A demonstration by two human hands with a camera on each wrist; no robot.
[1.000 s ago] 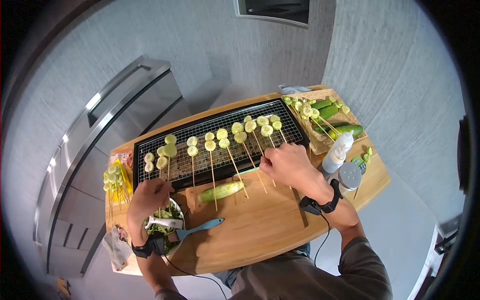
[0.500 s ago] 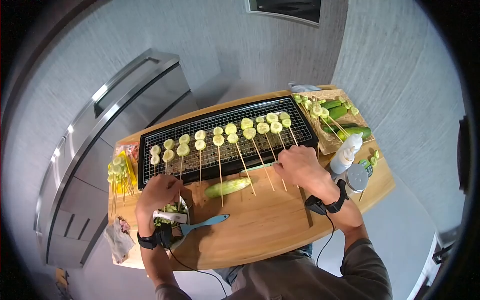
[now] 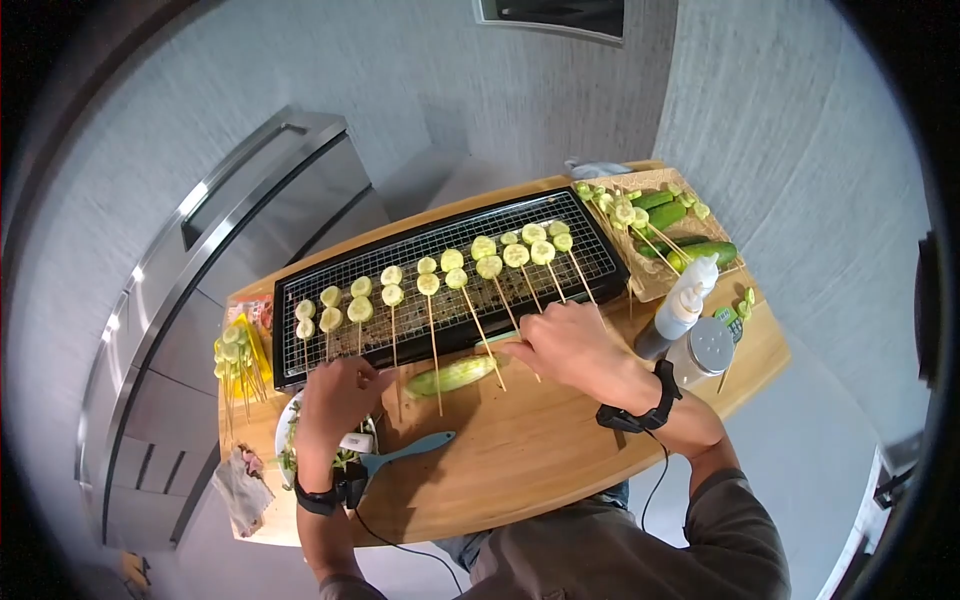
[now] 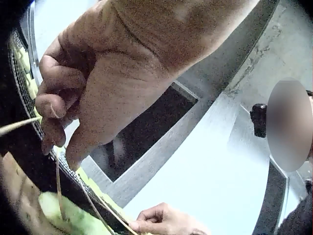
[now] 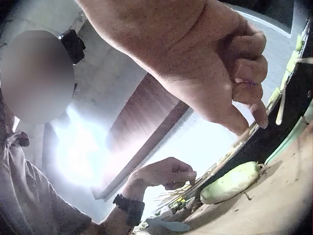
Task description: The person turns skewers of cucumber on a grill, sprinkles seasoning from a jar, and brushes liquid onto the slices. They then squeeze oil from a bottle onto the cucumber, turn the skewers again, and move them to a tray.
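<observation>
Two-slice cucumber skewers point(image 3: 434, 335) lie across the wire grill point(image 3: 570, 212), their sticks reaching toward me. My left hand point(image 3: 340, 400) is at the grill's front edge, fingers bent and thumb point(image 4: 80, 147) reaching down beside a stick. I cannot tell whether its fingertips close on that stick. Farther right, my right hand point(image 3: 572, 345) pinches a skewer stick between thumb and forefinger, seen low in the left wrist view too. A pale, partly peeled cucumber point(image 3: 450, 377) lies on the board point(image 3: 500, 420) between the hands.
Under my left forearm stand a bowl of peelings point(image 3: 287, 435) and a blue brush point(image 3: 415, 445). At right are a squeeze bottle point(image 3: 680, 305), a shaker point(image 3: 705, 350) and a tray of cucumbers point(image 3: 650, 290). More skewers point(image 3: 235, 350) lie at left on yellow packaging.
My left hand has moved right along the stick ends, to a stick nearer the middle. My right hand has shifted left to another stick. The head view has swung slightly.
</observation>
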